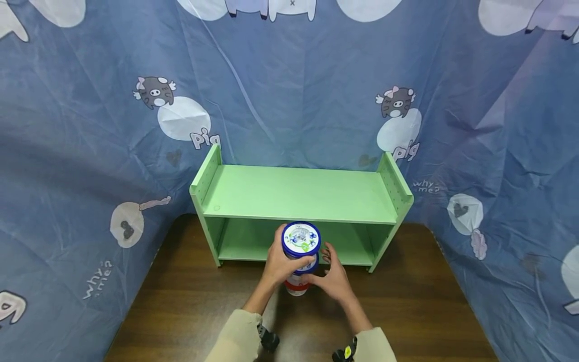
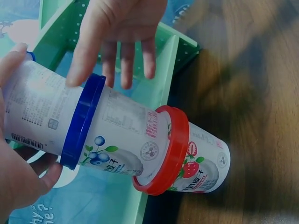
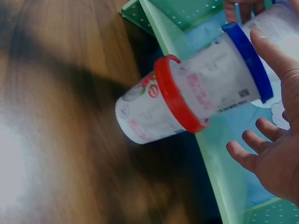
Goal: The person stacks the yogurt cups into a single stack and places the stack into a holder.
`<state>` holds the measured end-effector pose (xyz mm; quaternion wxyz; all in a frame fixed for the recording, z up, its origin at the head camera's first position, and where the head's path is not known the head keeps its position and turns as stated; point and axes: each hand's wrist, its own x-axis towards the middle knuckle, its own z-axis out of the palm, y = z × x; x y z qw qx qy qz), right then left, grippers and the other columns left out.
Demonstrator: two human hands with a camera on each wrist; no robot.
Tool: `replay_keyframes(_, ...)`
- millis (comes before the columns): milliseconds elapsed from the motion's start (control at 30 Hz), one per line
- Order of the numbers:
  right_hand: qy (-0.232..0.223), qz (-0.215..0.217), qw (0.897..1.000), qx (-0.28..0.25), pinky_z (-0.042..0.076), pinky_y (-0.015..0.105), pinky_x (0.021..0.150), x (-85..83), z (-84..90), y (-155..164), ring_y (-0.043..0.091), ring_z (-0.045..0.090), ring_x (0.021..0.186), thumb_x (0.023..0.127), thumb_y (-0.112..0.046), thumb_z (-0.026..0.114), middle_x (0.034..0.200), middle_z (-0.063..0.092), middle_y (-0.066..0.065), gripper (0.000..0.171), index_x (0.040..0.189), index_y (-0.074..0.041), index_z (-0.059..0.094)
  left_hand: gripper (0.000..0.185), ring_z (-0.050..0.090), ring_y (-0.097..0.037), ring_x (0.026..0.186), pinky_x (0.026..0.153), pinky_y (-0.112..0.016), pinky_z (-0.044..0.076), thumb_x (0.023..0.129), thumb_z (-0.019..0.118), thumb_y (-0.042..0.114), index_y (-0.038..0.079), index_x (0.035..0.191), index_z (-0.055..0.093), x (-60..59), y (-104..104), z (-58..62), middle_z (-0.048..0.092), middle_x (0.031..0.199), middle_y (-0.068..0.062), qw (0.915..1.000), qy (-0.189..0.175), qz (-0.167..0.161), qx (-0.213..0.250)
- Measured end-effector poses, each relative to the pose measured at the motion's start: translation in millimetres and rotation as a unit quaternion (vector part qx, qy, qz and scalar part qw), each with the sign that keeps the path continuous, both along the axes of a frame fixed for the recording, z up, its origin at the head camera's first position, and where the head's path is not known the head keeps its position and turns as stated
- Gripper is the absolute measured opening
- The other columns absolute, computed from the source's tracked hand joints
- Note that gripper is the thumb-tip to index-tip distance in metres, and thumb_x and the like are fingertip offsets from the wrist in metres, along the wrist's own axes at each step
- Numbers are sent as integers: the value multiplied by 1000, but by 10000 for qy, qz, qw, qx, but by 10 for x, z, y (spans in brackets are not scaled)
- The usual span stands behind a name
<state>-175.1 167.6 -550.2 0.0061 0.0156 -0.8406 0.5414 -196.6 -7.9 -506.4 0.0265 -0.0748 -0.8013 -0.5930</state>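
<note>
Where wood table (image 1: 190, 311) meets blue sheet (image 1: 68, 166) (pig print): L hand (image 1: 280, 261) clamped on cups (image 1: 299, 254), R hand (image 1: 334, 276) open beside.

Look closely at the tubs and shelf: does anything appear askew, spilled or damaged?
Nothing is spilled or damaged. The blue-lidded tub is stacked on the red-lidded tub, gripped by the left hand; the green shelf stands level.

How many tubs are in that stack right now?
3, as far as the views show: the red-rimmed tub at the bottom on the table, the blue-rimmed tub above it, and the top tub gripped by the left hand.
</note>
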Motion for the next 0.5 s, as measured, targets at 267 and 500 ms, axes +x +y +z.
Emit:
replay_keyframes(267,53,-213,9998,-6,42,57,105,18,129,119,40,40,138,74,-34,83,151,39,18,103,153,-17,19,119,47,-36,133,107,-60,38,62,89,44,23,154,16,14,-39,-3,47,145,-17,9997,-208,110,-22)
replay_keyframes(500,159,-429,9989,-61,43,56,105,24,229,196,36,41,138,76,-35,82,151,40,15,101,153,-19,19,120,42,-38,136,110,-62,35,60,92,35,19,154,19,14,-68,-43,43,149,-18,9997,-86,143,-189)
